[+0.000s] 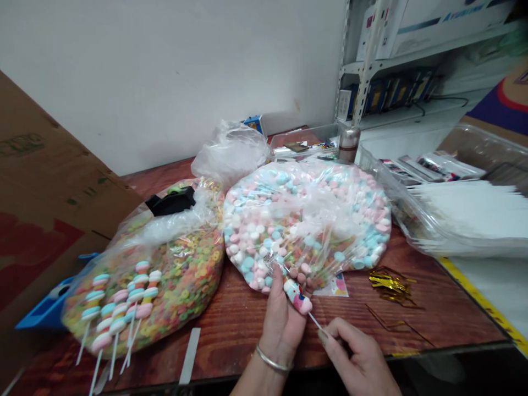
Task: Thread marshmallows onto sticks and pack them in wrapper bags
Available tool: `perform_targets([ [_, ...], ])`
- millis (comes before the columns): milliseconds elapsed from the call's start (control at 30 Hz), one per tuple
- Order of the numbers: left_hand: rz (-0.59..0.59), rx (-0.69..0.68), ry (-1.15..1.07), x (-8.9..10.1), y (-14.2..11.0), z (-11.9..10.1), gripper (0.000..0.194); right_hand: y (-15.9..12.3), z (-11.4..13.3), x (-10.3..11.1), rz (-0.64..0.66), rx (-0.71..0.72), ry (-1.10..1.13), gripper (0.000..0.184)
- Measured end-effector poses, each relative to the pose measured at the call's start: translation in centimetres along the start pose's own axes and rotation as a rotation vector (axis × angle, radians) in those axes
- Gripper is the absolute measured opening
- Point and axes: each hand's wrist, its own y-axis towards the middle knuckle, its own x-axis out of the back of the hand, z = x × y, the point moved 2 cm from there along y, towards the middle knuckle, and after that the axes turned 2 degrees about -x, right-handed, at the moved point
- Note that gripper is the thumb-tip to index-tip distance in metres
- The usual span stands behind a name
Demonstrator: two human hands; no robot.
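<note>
My left hand (284, 308) is closed around a wrapped candy skewer (297, 296), whose printed wrapper and pink end show between thumb and fingers. The skewer's white stick slants down to the right, where my right hand (350, 352) pinches its lower end. Just behind my hands lies a big clear bag of pastel marshmallows (256, 220). Several unwrapped candy skewers (119, 311) rest at the left on a bag of coloured candy rings (198, 269). Gold twist ties (390, 285) are scattered to the right of my hands.
A black tape dispenser (171, 202) sits on the ring bag, with a blue dispenser (45, 313) further left. Clear bins (412, 231) stand at the right, one holding white sticks (470, 212). A cardboard box (53, 220) borders the left, and a metal shelf (367, 66) stands behind.
</note>
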Motion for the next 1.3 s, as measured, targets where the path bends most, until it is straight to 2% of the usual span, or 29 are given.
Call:
perform_targets([
  [100, 0.002, -0.029, -0.015, -0.2, 0.3, -0.1, 0.027, 0.1, 0.0, -0.1, 0.048, -0.14, 0.257, 0.039],
  [267, 0.069, -0.045, -0.026, -0.5, 0.5, 0.2, 0.033, 0.5, -0.1, -1.7, 0.208, -0.41, 0.896, 0.042],
  [367, 0.101, -0.031, 0.005, -0.4, -0.1, 1.5, 0.031, 1.1, 0.5, -2.5, 0.213, -0.451, 1.083, 0.037],
  [433, 0.105, -0.013, 0.053, -0.2, -0.7, 2.5, 0.029, 1.7, 0.8, -2.4, 0.114, -0.421, 1.014, 0.037],
  [533, 0.127, 0.027, 0.096, 0.1, -1.2, 3.2, 0.027, 2.1, 0.7, -1.6, -0.028, -0.335, 0.782, 0.041],
  [767, 0.026, -0.061, 0.115, -0.1, 0.0, 0.8, 0.014, 0.9, -0.6, -0.4, -0.089, -0.043, -0.033, 0.032],
  [867, 0.002, -0.045, 0.066, -0.5, 0.1, 0.5, 0.017, 0.4, -0.4, -0.4, -0.176, 0.143, -0.25, 0.028],
  [1000, 0.008, 0.003, 0.065, -0.8, 0.0, 0.6, 0.024, 0.1, 0.1, -0.4, -0.322, 0.494, -0.617, 0.02],
  [1100, 0.033, -0.018, 0.066, -0.9, -0.2, 1.0, 0.024, 0.1, 0.2, -0.4, -0.37, 0.63, -0.746, 0.01],
  [1167, 0.042, -0.032, 0.077, -0.8, -0.5, 1.5, 0.021, 0.3, 0.2, -0.4, -0.344, 0.575, -0.616, 0.012],
  [1200, 0.052, -0.033, 0.084, -0.7, -0.7, 1.8, 0.02, 0.5, 0.3, -0.3, -0.298, 0.487, -0.481, 0.013],
  [1300, 0.103, 0.011, 0.084, -0.5, -1.1, 2.5, 0.019, 1.4, 0.3, -0.3, -0.106, 0.056, 0.079, 0.026],
])
